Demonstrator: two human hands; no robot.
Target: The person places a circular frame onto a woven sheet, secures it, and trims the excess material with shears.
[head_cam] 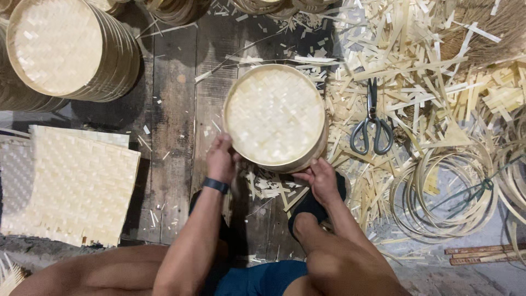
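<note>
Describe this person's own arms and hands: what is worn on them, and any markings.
Both arms are bare, with no sleeves in view. The left hand has a dark wristband, like a slim fitness band, around its wrist. The right hand wears nothing: no glove, ring or band shows. No gloves on either hand, and no tattoos or other markings can be made out.

The round lid point(275, 115) is pale cream, its top a checkered basket weave, its rim a warmer tan. The stacked lids point(66, 49) show the same pale weave with honey-coloured edges. The woven mats point(76, 183) are light straw in a diagonal herringbone pattern. The scissors point(372, 123) are dull grey steel. The scraps point(416, 60) are yellow-white, the hoops point(444, 192) pale tan. The floorboards point(170, 126) are dark weathered brown. The wristband point(215, 185) is black, the shorts point(257, 279) deep blue.
</note>
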